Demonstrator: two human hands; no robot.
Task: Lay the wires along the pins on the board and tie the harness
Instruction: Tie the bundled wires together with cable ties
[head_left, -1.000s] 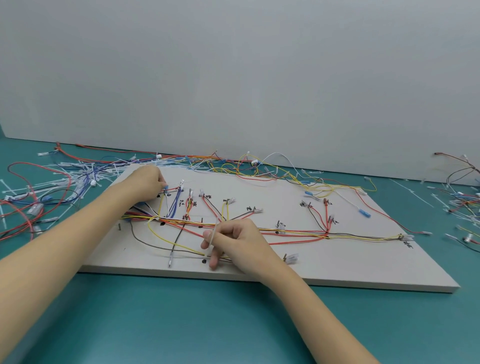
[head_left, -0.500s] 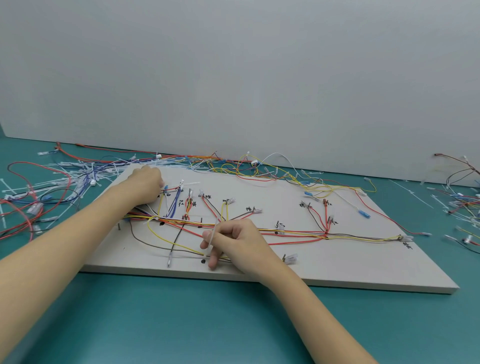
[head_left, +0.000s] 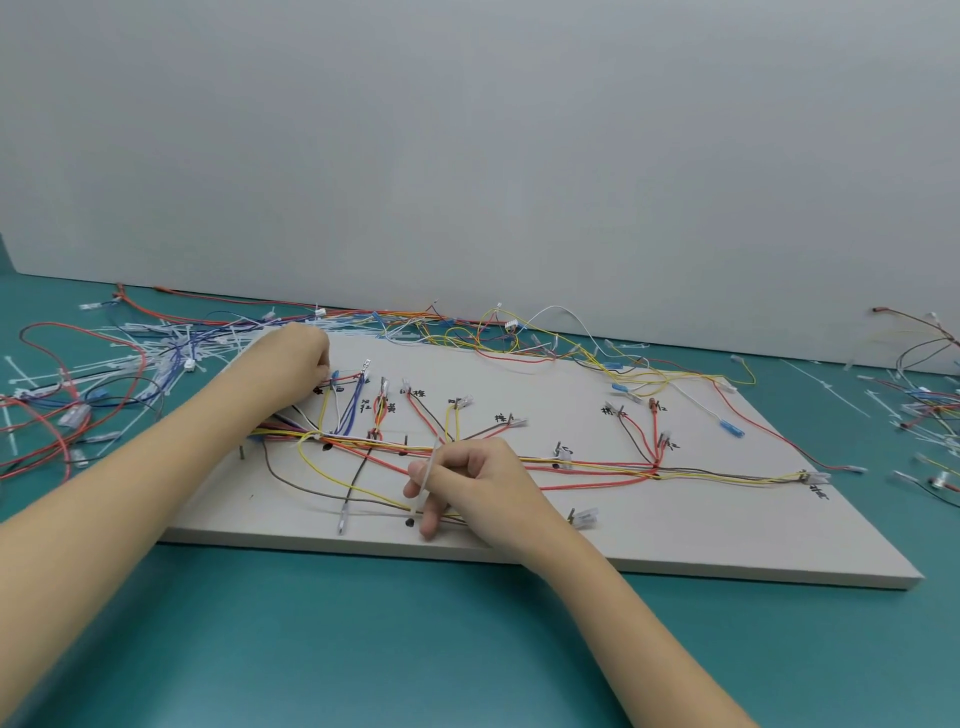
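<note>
1. Head view: a pale board (head_left: 597, 525) lies flat on a teal table (head_left: 363, 639), its far edge near a grey wall (head_left: 467, 130).
2. Red, yellow, brown and blue wires (head_left: 587, 470) run along the board, bundled into a trunk from left to right, with branches fanning toward white connectors (head_left: 584, 517) and handwritten labels.
3. Short dark pins (head_left: 241, 451) stand upright in the board; one stands just left of the trunk's left end.
4. The left hand (head_left: 293, 371) rests on the far left corner of the board, fingers curled, fingertips pinching a wire end beside a blue connector (head_left: 335, 374).
5. The right hand (head_left: 475, 488) sits at the near middle of the board, fingers curled, thumb and forefinger pinching a white cable tie (head_left: 427, 475) that stands nearly upright, tilted a little to the right.
6. The lower fingers of that hand press on the brown and yellow wires near the board's front edge, close to a black dot (head_left: 409, 522).
7. A heap of loose wires and white ties (head_left: 130, 358) lies on the table left of the board; more loose wires (head_left: 519, 338) trail behind it, along the wall.
8. Another small tangle (head_left: 930, 405) lies on the table at the far right, well apart from the board.
</note>
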